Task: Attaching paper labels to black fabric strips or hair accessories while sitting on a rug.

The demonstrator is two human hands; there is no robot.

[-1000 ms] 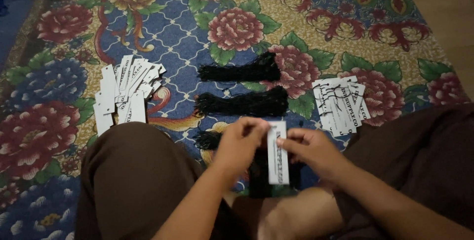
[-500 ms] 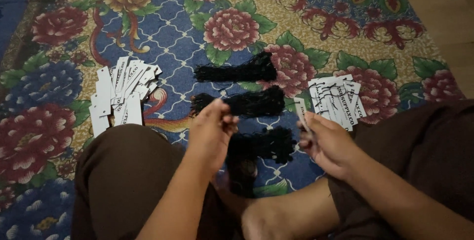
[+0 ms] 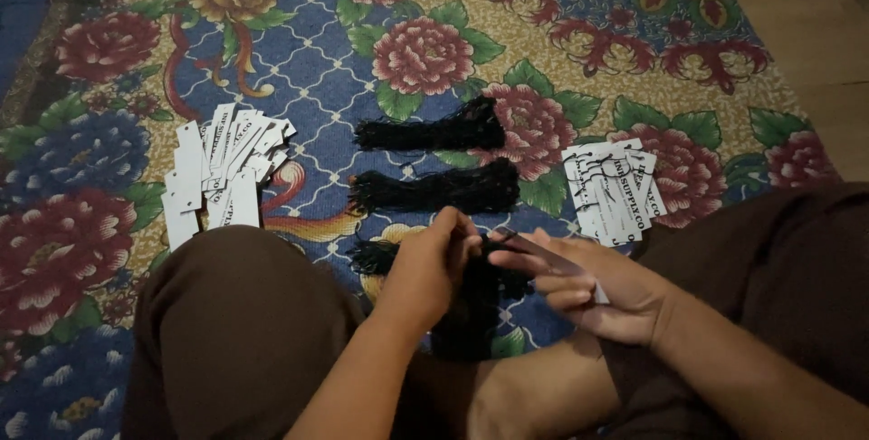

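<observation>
The left hand (image 3: 433,263) covers part of the nearest black string bundle (image 3: 471,300), so its fingertips' grip cannot be made out. The tag (image 3: 557,263) in the right hand (image 3: 597,295) shows only as a thin edge; its face is turned away and partly under the fingers. The lower tags in the right pile (image 3: 614,188) and left pile (image 3: 222,168) are hidden by those on top. Both forearms and knees run off the bottom edge
</observation>
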